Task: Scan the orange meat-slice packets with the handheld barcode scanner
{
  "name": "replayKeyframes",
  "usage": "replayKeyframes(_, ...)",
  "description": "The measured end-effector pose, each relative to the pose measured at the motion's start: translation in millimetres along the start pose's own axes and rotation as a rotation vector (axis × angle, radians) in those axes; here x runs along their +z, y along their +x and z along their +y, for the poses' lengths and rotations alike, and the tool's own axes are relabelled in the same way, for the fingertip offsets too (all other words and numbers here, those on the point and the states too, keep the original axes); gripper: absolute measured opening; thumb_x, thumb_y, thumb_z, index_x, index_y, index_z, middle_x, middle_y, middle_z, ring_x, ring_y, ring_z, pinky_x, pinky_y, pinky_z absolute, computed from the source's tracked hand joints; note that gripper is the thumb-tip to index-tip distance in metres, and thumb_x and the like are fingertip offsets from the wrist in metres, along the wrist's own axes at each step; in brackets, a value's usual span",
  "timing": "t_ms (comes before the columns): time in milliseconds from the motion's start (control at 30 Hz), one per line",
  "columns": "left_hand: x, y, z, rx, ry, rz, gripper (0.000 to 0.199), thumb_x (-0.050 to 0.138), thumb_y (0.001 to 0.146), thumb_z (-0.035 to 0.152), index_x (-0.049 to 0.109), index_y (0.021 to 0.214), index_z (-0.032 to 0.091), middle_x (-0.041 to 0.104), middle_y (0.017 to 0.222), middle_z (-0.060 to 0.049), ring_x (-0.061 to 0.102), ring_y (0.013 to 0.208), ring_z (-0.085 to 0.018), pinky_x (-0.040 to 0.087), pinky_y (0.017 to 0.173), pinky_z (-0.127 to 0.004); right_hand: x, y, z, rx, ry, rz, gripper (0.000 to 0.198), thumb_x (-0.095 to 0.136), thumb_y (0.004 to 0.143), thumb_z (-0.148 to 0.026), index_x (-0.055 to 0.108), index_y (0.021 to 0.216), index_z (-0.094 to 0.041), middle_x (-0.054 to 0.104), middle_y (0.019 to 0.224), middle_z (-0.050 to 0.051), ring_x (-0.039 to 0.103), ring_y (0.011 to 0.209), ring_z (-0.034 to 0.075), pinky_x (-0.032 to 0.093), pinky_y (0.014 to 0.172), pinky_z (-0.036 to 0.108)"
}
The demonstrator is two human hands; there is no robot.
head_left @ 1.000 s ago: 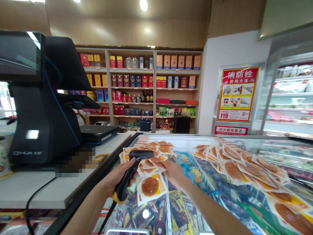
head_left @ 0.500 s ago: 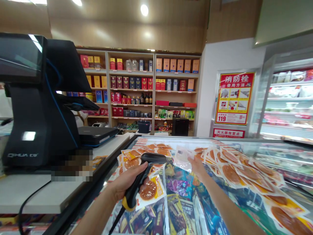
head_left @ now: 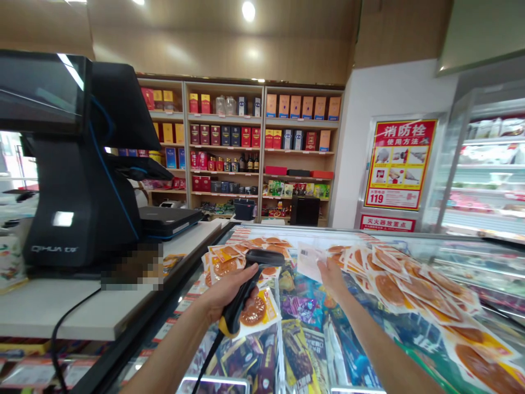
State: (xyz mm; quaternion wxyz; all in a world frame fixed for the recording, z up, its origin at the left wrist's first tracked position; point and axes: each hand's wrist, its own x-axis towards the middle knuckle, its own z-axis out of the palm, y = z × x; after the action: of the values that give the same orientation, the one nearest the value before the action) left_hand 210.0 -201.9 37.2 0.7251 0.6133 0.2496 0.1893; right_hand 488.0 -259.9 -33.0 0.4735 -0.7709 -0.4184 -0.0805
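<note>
In my left hand (head_left: 229, 290) is a black handheld barcode scanner (head_left: 246, 295) with a yellow-banded base and a trailing cable; its head points right. My right hand (head_left: 331, 273) pinches the right edge of a white packet (head_left: 308, 262), whose printed barcode faces up at its upper left. A small gap separates the scanner's head from the packet. Under the scanner lies a flat food packet (head_left: 264, 312) with a round brown item pictured or visible in it. More such packets (head_left: 385, 287) are spread over the freezer's glass top to the right, and others (head_left: 227, 265) sit behind the scanner.
Wrapped ice creams (head_left: 303, 350) show through the freezer glass. At left, a black checkout terminal (head_left: 82, 202) stands on a white counter (head_left: 77, 312). Shelves of boxed goods (head_left: 225, 137) line the back, with a red notice (head_left: 400, 164) and a lit display fridge (head_left: 488, 175) to the right.
The view has shifted slightly left, so the terminal and shelves sit further right. Both hands keep their holds; the scanner and white packet stay close together, with the packet's barcode tilted a little.
</note>
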Motion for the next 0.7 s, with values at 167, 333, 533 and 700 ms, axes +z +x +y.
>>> replayKeyframes(167,-17.8,-6.0,1.5,0.025,0.017,0.109,0.036,0.047,0.065,0.052,0.042,0.068,0.016,0.048,0.05,0.004,0.043,0.038,-0.006,0.03,0.037,-0.017,-12.5,-7.7,-2.0,-0.212,-0.452,-0.045,0.04,0.028,0.074,-0.015,0.049,0.108,-0.016,0.055,0.106,0.007,0.048,0.096,0.018,0.035,0.078,0.029)
replayKeyframes(333,-28.4,-13.9,0.0,-0.009,0.015,0.173,0.037,0.047,0.064,0.053,0.042,0.066,0.016,0.048,0.05,0.003,0.043,0.039,-0.006,0.031,0.037,-0.017,-16.0,-19.2,2.5,-0.259,-0.786,-0.127,0.035,0.031,0.071,-0.007,0.057,0.092,-0.018,0.059,0.092,0.009,0.047,0.092,0.023,0.035,0.072,0.036)
replayKeyframes(533,-35.9,-27.2,-0.4,-0.039,0.056,0.209,0.037,0.047,0.064,0.053,0.042,0.065,0.016,0.048,0.049,0.004,0.042,0.038,-0.006,0.031,0.036,-0.017,-22.9,-18.7,23.3,-0.174,-0.863,-0.156,0.021,0.039,0.067,-0.014,0.059,0.074,-0.016,0.058,0.08,0.012,0.048,0.085,0.028,0.035,0.065,0.041)
replayKeyframes(700,-49.4,-36.9,-6.0,-0.089,0.058,0.231,0.038,0.048,0.063,0.053,0.044,0.063,0.016,0.049,0.05,0.003,0.041,0.038,-0.006,0.031,0.034,-0.017,-16.0,-24.0,6.6,-0.174,-0.79,-0.11,0.039,0.045,0.063,-0.027,0.051,0.101,-0.02,0.049,0.107,0.013,0.042,0.098,0.031,0.032,0.074,0.048)
